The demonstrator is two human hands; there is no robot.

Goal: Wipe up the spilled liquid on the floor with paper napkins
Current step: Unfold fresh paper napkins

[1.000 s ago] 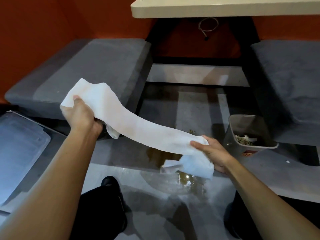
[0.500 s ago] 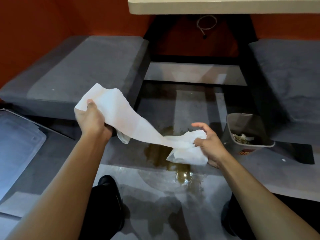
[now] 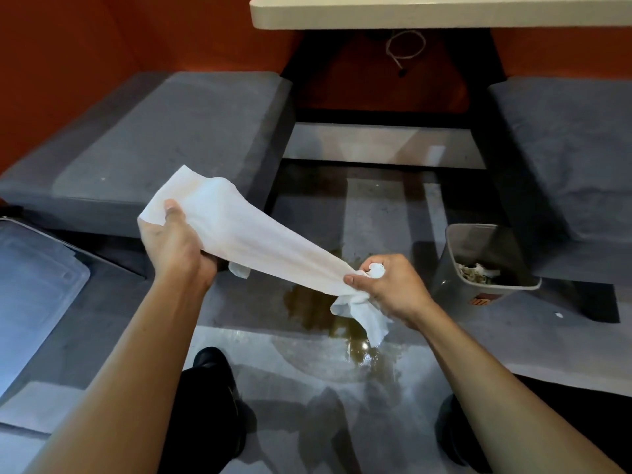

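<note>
- Two dark shoes, the left one (image 3: 213, 362) nearest, stand on the grey floor (image 3: 307, 422); both bare forearms reach forward above them
- Left hand (image 3: 172, 246) grips the wide end of the paper napkin (image 3: 246, 239), thumb on top and fingers curled underneath; right hand (image 3: 390, 285) has its fingers closed round the gathered end, a small wad poking out above the fist and a loose tail hanging below
- Between the two hands the napkin is stretched into a slanting strip, held in the air, well clear of the floor
- Directly below the right hand lies the spilled liquid (image 3: 328, 309), a brownish puddle running from the dull dark band of floor into a glossy wet patch nearer the feet; it looks untouched by this napkin
- By my reckoning the step in hand is readying the napkin, not yet wiping; the next move calls for bunching or folding it into a pad, lowering it onto the puddle and pressing flat so it soaks rather than smears
- Just right of the puddle stands a small grey waste bin (image 3: 455, 254) with crumpled scraps inside, handy for the soaked paper
- At far left rests a clear plastic lid (image 3: 34, 285); beyond are two grey bench seats (image 3: 171, 131) and a pale tabletop (image 3: 410, 12) overhead against an orange wall
</note>
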